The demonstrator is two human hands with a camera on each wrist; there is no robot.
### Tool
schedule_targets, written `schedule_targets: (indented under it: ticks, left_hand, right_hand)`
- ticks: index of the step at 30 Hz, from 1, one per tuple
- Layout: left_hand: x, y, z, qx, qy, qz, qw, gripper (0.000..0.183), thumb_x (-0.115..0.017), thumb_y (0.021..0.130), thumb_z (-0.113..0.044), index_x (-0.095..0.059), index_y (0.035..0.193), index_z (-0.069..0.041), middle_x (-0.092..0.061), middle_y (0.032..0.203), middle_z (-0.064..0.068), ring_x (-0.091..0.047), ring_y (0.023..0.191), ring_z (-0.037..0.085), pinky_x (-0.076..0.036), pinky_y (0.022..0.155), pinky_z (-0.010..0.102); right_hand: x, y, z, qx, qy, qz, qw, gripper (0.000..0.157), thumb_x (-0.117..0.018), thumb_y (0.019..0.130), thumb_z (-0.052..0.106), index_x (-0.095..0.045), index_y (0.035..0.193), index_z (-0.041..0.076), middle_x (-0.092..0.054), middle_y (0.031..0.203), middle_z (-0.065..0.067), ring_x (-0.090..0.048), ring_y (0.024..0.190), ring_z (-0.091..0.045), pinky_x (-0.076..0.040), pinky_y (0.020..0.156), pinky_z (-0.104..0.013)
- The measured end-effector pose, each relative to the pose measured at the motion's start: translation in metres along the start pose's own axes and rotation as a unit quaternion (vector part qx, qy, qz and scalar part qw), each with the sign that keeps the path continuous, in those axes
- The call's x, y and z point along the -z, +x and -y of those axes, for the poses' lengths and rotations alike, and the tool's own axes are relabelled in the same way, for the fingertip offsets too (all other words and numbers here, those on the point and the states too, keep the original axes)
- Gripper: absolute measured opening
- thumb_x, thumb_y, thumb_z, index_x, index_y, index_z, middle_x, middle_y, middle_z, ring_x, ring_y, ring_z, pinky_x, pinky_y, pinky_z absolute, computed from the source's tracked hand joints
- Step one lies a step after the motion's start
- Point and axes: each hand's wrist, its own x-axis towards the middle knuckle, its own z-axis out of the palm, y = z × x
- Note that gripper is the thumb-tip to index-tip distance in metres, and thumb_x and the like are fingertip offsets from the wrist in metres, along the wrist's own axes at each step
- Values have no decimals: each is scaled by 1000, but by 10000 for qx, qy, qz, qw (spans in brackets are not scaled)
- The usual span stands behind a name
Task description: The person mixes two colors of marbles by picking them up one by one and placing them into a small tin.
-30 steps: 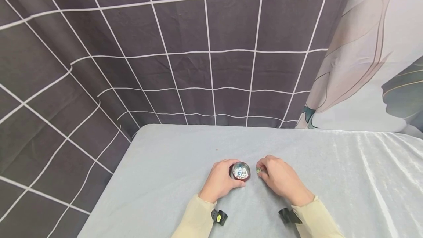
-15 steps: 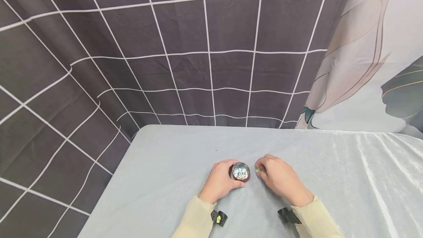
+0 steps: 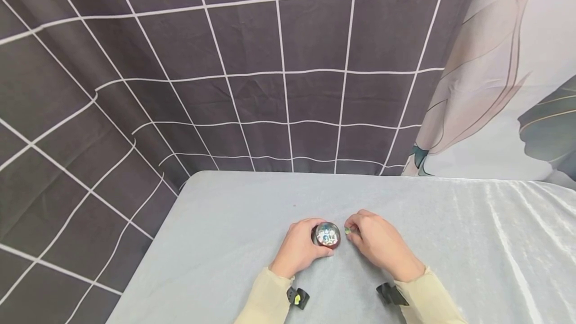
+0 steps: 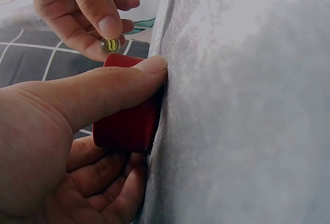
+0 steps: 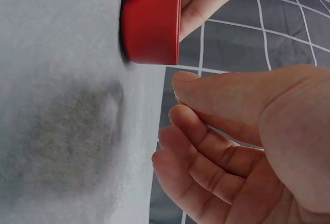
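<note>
My left hand grips a small round red tin, thumb on the near side and fingers behind. The tin stands upright on the cloth-covered table. From above, its shiny inside shows several glass marbles, some of them bluish. Just right of the tin, my right hand pinches one clear marble with a yellow-green swirl between thumb and index finger. In the left wrist view that marble is close beside the tin's rim. The right wrist view shows the thumb hiding the marble.
A pale grey velvety cloth covers the table. Behind and to the left hangs a dark curtain with a white grid; a leaf-patterned curtain hangs at the right. Black straps sit at both wrists.
My right hand has moved slightly left with the marble, closer to the tin. The left hand keeps its grip on the tin and stays in place.
</note>
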Motion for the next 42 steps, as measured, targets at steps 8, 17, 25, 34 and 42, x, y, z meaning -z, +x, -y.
schedule_targets:
  ticks: [8,17,25,34,42]
  left_hand:
    - [0,0,0,39,-89,17,10000,57,-93,68,-19,-71,120,-11,-72,114,0,-65,108,16,-52,97,34]
    - [1,0,0,3,-52,8,10000,56,-93,68,-19,-71,119,-11,-72,113,0,-65,107,16,-52,97,34]
    - [1,0,0,5,-129,19,9999,56,-93,68,-18,-71,119,-11,-72,113,0,-65,107,15,-51,97,33]
    - [1,0,1,-54,-148,11,9999,56,-93,68,-18,-71,119,-10,-72,113,0,-65,107,15,-52,97,33]
    - [1,1,1,-149,-61,-21,9999,56,-94,67,-20,-72,118,-11,-73,112,-1,-66,105,13,-52,95,31]
  right_hand:
    - [0,0,2,28,-7,-26,10000,13,-79,80,5,-71,88,11,-60,81,6,-57,73,-9,-54,69,-35]
    - [-2,2,6,136,11,-74,9999,14,-80,79,5,-72,89,10,-61,81,6,-58,73,-9,-55,69,-35]
    - [-3,4,11,139,49,-52,9999,14,-81,79,4,-72,89,10,-61,82,6,-59,74,-10,-55,69,-35]
    - [-4,5,15,156,50,4,9999,13,-80,81,5,-73,90,10,-63,83,6,-62,76,-11,-56,70,-35]
    - [-8,6,18,172,46,-33,9998,14,-81,80,6,-73,90,10,-62,83,6,-62,76,-12,-57,71,-36]
